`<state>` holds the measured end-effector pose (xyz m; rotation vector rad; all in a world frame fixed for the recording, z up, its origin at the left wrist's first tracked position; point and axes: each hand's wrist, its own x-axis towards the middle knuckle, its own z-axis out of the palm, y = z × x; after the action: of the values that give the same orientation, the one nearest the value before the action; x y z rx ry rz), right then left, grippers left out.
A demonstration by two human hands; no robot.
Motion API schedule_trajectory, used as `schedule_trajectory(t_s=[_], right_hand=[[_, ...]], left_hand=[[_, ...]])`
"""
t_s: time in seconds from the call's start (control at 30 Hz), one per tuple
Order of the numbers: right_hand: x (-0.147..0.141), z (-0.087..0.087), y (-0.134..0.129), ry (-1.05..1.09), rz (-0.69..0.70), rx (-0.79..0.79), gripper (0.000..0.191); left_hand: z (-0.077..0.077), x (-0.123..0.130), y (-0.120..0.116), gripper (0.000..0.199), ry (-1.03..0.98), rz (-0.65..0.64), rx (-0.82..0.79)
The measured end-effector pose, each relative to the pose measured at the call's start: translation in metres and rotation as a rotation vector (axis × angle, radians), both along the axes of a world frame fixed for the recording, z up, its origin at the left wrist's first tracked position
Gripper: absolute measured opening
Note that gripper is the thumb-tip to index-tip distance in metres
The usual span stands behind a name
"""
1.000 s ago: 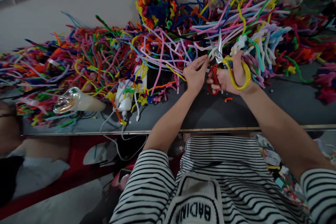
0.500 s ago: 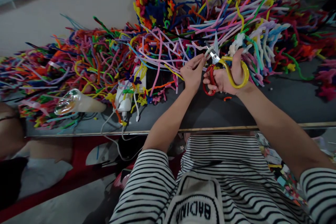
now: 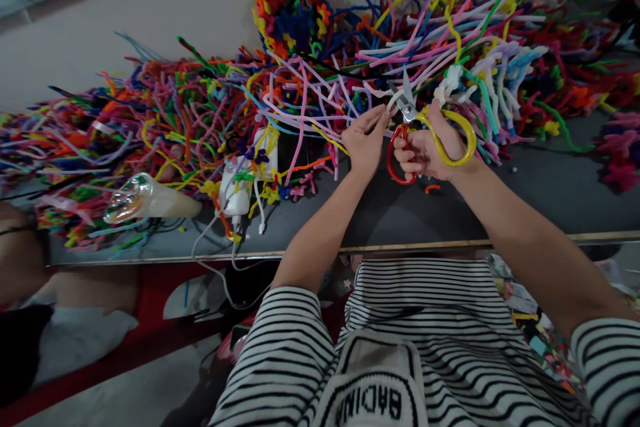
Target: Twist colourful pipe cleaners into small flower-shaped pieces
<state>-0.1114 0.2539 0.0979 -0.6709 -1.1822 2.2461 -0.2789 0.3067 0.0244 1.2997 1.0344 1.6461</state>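
Observation:
My left hand (image 3: pixel 367 140) is closed, its fingertips pinching a pale white pipe cleaner (image 3: pixel 396 99) that curves up toward the scissors. In my right hand (image 3: pixel 433 150) is a pair of scissors (image 3: pixel 409 112) with one yellow and one red handle loop. My thumb goes through the yellow loop and my fingers through the red one. The blades stand partly apart and point away from me, close to the pipe cleaner. Whether the pipe cleaner lies between them is hard to tell. A small orange piece (image 3: pixel 433 188) lies on the table below my right hand.
A long heap of coloured pipe cleaners (image 3: pixel 200 100) runs along the back of the dark table (image 3: pixel 420 220). Left of my arms are a white charger (image 3: pixel 235 190) with cables and a pale bottle-like object (image 3: pixel 173 203). Another person's arm (image 3: pixel 17 233) shows at far left.
The scissors have turned a little, their tips shifting slightly left and the blades coming somewhat closer together. My left hand keeps its pinch on the pipe cleaner.

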Motion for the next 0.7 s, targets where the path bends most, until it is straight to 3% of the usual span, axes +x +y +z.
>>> schedule_trajectory(t_s=[0.27,0.5,0.7], right_hand=[[0.000,0.000,-0.005,-0.054,-0.029,0.123,0.085],[0.000,0.002,-0.007,-0.034,-0.088,0.112,0.077],[-0.005,0.001,-0.011,0.040,-0.093,0.077,0.077]], left_hand=[[0.001,-0.003,0.001,0.036,-0.022,-0.014,-0.016],[0.007,0.003,-0.007,0.037,-0.044,-0.060,-0.023],[0.009,0.003,-0.010,0.036,-0.032,-0.017,-0.018]])
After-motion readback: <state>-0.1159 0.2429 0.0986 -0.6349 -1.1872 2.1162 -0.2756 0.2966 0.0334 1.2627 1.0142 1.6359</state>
